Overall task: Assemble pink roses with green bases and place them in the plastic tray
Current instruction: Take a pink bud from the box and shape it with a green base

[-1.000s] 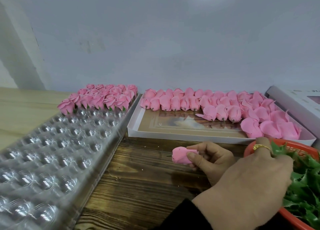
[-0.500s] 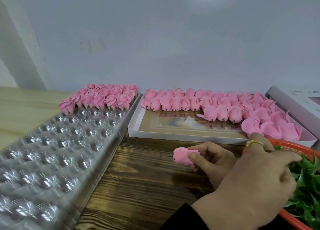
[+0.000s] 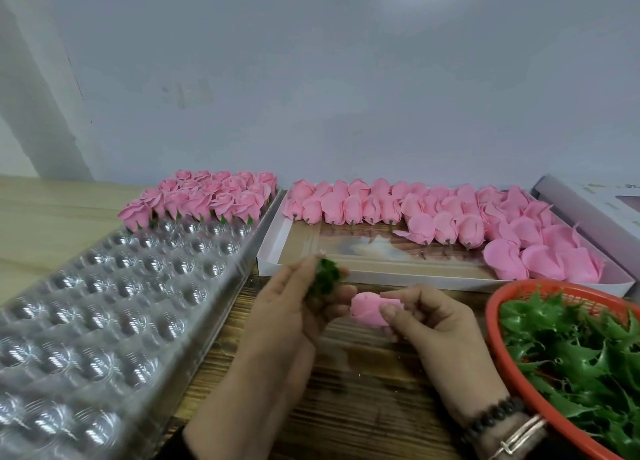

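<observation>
My left hand (image 3: 287, 317) pinches a green base (image 3: 323, 277) between its fingertips, just left of a pink rose head (image 3: 369, 309). That rose is gripped by the thumb and fingers of my right hand (image 3: 436, 321), above the wooden table. Base and rose are close together but apart. The clear plastic tray (image 3: 104, 303) lies to the left; several finished roses with green bases (image 3: 207, 200) fill its far rows, and the near cups hold nothing.
A white box (image 3: 346, 273) behind my hands holds several loose pink rose heads (image 3: 450, 213). At the right, a red basket (image 3: 493, 324) is full of green bases (image 3: 571, 355). A grey-white box lid (image 3: 588, 210) lies at the far right by the wall.
My left hand has come out of the red basket with a green base and swung left, across to the other side of the rose. The right hand still holds the rose.
</observation>
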